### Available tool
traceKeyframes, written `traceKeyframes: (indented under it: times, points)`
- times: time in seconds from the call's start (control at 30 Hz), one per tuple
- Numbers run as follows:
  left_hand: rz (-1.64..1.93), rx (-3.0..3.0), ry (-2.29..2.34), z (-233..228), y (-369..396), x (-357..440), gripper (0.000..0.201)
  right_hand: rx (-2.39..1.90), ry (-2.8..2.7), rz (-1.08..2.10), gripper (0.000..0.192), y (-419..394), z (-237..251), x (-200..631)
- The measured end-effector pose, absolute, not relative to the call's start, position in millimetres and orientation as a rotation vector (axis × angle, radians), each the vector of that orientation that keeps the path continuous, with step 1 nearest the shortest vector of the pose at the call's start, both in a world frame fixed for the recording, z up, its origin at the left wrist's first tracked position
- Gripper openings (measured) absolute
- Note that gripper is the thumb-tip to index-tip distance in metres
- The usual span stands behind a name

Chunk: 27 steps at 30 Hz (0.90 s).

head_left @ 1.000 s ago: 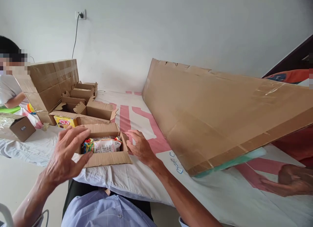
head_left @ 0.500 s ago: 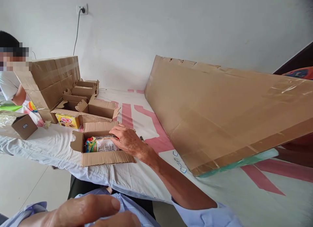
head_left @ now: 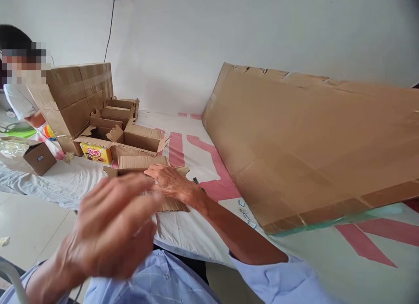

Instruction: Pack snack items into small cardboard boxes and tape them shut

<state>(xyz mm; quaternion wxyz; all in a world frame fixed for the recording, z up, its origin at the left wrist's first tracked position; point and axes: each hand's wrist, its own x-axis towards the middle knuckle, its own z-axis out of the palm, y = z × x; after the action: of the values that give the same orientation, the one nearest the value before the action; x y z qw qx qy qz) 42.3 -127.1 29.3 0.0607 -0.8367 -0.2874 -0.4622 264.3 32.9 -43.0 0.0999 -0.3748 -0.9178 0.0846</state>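
A small open carton [head_left: 142,162] stands on the cloth-covered table, mostly hidden behind my left hand. My right hand [head_left: 172,181] reaches over its right side, fingers bent together down into it; what they grip is hidden. A sliver of a printed plastic packet [head_left: 147,192] shows inside the carton. My left hand [head_left: 114,225] is raised in front of the carton, close to the camera and blurred. Its fingers are loosely bent and apart, with nothing visible in them.
Several open cartons [head_left: 140,140] stand behind, beside a yellow snack box [head_left: 96,153] and stacked taped cartons [head_left: 67,114]. A large cardboard sheet [head_left: 304,155] leans on the right. A closed carton [head_left: 41,157] lies left, near another person [head_left: 21,101].
My left hand has risen from the bottom edge and now covers much of the carton. My right hand stays at the carton. The view has tilted down and shifted slightly left.
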Motion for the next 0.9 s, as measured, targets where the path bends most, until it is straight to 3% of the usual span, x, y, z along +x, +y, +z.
traceKeyframes:
  times: [0.07, 0.2, 0.3, 0.57, 0.9]
  points:
    - [-1.163, -2.613, -1.019, 21.5, -84.9, 40.7, 0.081, -1.093, -2.714, 0.237, 0.027, 34.7, -46.0, 262.3]
    - [-0.730, -2.802, -1.592, -23.7, -21.1, 5.5, 0.124, -1.105, -2.717, 0.218, 0.020, 42.2, -53.1, 257.9]
    - [-0.695, -2.885, -1.829, -56.9, -4.7, -19.3, 0.139, -1.091, -2.713, 0.181, 0.012, 47.2, -61.1, 256.4]
    - [-1.152, -2.965, -1.810, -79.6, -4.2, -28.9, 0.143, -0.825, -2.329, 0.452, 0.025, 48.5, -80.1, 266.1]
    - [-1.112, -2.933, -1.862, -71.8, -2.2, -29.0, 0.143, -0.666, -1.947, 0.681, 0.023, 69.1, -31.4, 288.8]
